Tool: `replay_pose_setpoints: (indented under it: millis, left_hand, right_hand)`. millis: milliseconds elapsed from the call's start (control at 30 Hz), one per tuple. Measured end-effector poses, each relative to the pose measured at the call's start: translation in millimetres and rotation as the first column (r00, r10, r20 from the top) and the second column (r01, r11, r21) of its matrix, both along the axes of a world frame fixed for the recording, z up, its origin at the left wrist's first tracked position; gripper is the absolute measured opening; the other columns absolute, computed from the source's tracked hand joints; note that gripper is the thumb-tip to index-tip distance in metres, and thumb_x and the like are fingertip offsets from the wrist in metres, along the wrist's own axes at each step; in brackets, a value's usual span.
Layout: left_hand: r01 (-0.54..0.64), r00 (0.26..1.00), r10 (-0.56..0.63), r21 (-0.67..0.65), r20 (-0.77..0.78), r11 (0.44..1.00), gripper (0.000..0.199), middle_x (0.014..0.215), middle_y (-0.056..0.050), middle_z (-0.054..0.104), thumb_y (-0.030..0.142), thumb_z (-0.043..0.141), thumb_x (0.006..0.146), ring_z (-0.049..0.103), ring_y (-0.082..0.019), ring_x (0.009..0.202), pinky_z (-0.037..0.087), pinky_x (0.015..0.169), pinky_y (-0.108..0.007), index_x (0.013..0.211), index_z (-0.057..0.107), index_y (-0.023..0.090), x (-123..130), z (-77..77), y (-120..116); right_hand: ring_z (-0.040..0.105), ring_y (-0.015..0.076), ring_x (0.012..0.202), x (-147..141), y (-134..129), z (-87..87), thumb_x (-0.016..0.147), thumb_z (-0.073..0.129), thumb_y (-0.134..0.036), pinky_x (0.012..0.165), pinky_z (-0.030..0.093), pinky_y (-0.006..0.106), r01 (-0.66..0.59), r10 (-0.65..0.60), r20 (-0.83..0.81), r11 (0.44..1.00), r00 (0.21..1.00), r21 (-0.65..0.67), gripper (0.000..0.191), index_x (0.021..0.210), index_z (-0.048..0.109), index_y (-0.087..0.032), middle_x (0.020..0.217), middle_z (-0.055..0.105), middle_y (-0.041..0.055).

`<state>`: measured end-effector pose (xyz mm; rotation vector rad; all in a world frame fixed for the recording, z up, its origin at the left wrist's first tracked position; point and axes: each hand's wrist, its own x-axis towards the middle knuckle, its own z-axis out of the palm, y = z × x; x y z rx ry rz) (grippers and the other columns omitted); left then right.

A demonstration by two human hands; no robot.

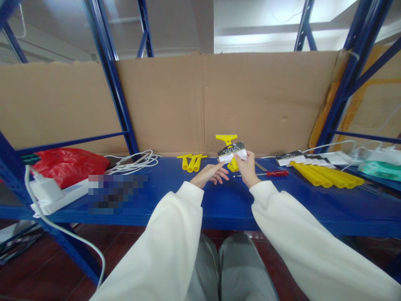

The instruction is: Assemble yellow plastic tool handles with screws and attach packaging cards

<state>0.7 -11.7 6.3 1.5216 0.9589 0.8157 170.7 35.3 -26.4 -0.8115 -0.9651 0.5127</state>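
Note:
My right hand [249,169] is closed on a yellow scraper [226,138], whose wide head points away from me. A black-and-white header card [232,152] sits across the scraper below its head, pinched by my right thumb. Part of the yellow handle shows under the card. My left hand [210,174] is just left of the handle, fingers apart and slightly curled. Its thumb reaches the card's lower left edge; whether it presses there I cannot tell. Beside my right hand lies a screwdriver [277,173] with a red handle.
Several yellow scrapers [191,163] lie at the back, left of my hands. On the right, several yellow handles [326,175] lie with more cards [290,158]. A white cable coil [138,161], red bag [70,165] and power strip [67,196] occupy the left. Cardboard [219,96] stands behind the blue shelf [169,196].

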Motion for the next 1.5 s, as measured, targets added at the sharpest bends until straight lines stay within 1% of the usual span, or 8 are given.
replay_pose_setpoints:
  millis: [67,167,300,533,733,933,1167,1500]
  left_hand:
    - [0.027,0.999,-0.027,0.013,-0.017,1.0,0.042,0.075,-0.01,0.077,0.053,0.067,0.089,0.061,-0.01,0.05,0.04,0.047,-0.02,0.09,0.072,0.011,1.7,1.4,-4.9]
    - [-0.014,1.0,0.014,0.004,-0.023,1.0,0.034,0.074,-0.008,0.076,0.045,0.067,0.091,0.059,-0.009,0.048,0.039,0.045,-0.019,0.089,0.07,0.011,4.3,3.0,-8.4]
    - [-0.044,0.999,0.045,-0.022,0.018,0.999,0.03,0.074,-0.008,0.076,0.039,0.064,0.095,0.059,-0.008,0.046,0.04,0.044,-0.018,0.087,0.07,0.011,5.5,2.4,-8.0]
    - [0.099,0.99,-0.091,-0.072,0.108,0.992,0.036,0.086,-0.014,0.078,0.046,0.071,0.089,0.064,-0.011,0.053,0.045,0.047,-0.02,0.095,0.07,0.011,4.5,-6.2,-4.1]
    - [0.047,0.995,-0.044,-0.026,0.091,0.999,0.017,0.083,-0.01,0.078,0.028,0.069,0.092,0.062,-0.008,0.049,0.043,0.046,-0.018,0.087,0.069,0.011,5.9,-5.9,-4.0]
    - [0.099,0.988,-0.094,-0.033,0.119,0.995,0.034,0.088,-0.013,0.079,0.044,0.078,0.082,0.064,-0.01,0.053,0.047,0.051,-0.02,0.087,0.071,0.011,5.5,-9.0,-2.4]
    - [0.112,0.989,-0.112,0.008,0.096,0.994,0.036,0.077,-0.009,0.077,0.043,0.084,0.074,0.06,-0.008,0.049,0.044,0.051,-0.02,0.081,0.071,0.01,2.9,-8.4,1.6]
    - [0.4,0.904,-0.4,-0.031,-0.153,0.916,0.041,0.076,-0.008,0.078,0.05,0.088,0.063,0.066,-0.012,0.06,0.043,0.056,-0.021,0.076,0.074,0.014,0.2,-9.2,1.1]
  right_hand:
    - [0.066,0.0167,0.082,-1.9,-2.5,-0.8,0.063,0.08,-0.039,0.08,0.056,0.035,-0.009,0.009,-0.006,1.0,1.0,0.0,0.051,0.09,0.04,-0.026,0.084,0.063,-0.0026]
    - [0.066,0.0181,0.082,-5.2,-5.9,-3.0,0.062,0.081,-0.039,0.079,0.057,0.036,-0.065,0.065,0.001,0.997,0.998,-0.028,0.05,0.09,0.041,-0.026,0.083,0.064,-0.0022]
    - [0.067,0.0199,0.085,-7.4,-7.3,-5.2,0.061,0.083,-0.04,0.079,0.058,0.038,-0.102,0.102,-0.001,0.994,0.995,-0.037,0.053,0.091,0.041,-0.026,0.084,0.065,-0.0018]
    - [0.067,0.0196,0.084,-9.6,-9.2,-5.7,0.061,0.083,-0.041,0.082,0.058,0.04,-0.11,0.11,0.013,0.994,0.994,-0.014,0.054,0.091,0.042,-0.026,0.086,0.065,-0.0013]
    - [0.067,0.0207,0.085,-9.5,-10.2,-5.4,0.061,0.083,-0.043,0.081,0.058,0.04,-0.121,0.122,0.034,0.992,0.992,-0.045,0.053,0.09,0.043,-0.026,0.085,0.066,-0.0009]
    - [0.068,0.0206,0.084,-12.2,-11.4,-5.9,0.06,0.082,-0.046,0.082,0.058,0.041,-0.111,0.112,0.077,0.994,0.991,-0.019,0.053,0.089,0.043,-0.026,0.084,0.067,-0.0013]
    - [0.069,0.021,0.084,-15.1,-14.0,-4.8,0.06,0.082,-0.049,0.079,0.059,0.04,-0.137,0.138,0.103,0.99,0.985,-0.023,0.053,0.088,0.042,-0.026,0.085,0.068,-0.0007]
    - [0.07,0.0188,0.083,-3.1,-3.9,-5.3,0.061,0.084,-0.049,0.077,0.061,0.038,-0.078,0.076,-0.036,0.996,0.996,-0.039,0.055,0.089,0.043,-0.026,0.083,0.067,-0.0023]
